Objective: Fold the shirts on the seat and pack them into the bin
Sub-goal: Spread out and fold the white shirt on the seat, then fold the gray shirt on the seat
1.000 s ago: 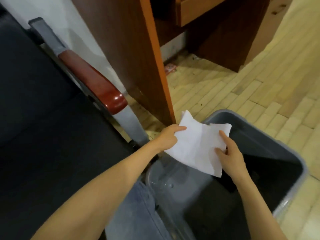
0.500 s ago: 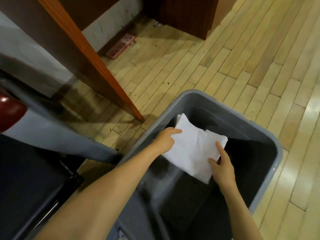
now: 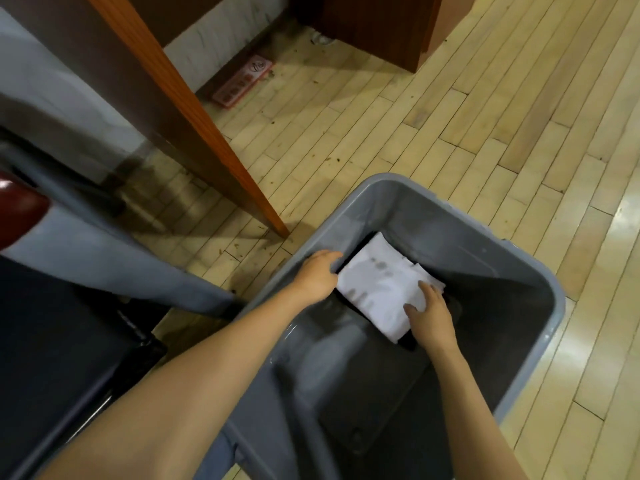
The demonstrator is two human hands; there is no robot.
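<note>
1. Writing: a pink-red sign [image 3: 242,81] lies on the wooden floor [image 3: 467,126] by the wall. It bears a circular symbol; its lettering is too blurred to read.
2. Surroundings: a grey bin [image 3: 436,192] stands on the floor, just beside a slanting wooden panel [image 3: 194,133] with an orange edge. A dark wooden cabinet [image 3: 374,26] stands farther off. The black seat [image 3: 52,341] and its red armrest [image 3: 17,209] are at the left.
3. Task item: a folded white shirt [image 3: 377,289] is low inside the bin, toward its far-left corner, over a dark patch.
4. Left hand [image 3: 317,275]: reaches in past the bin's left wall. Its fingers curl round the shirt's left edge, tips hidden.
5. Right hand [image 3: 431,315]: palm down on the shirt's near-right corner. Its fingers are nearly straight, slightly spread, and press on the cloth.
</note>
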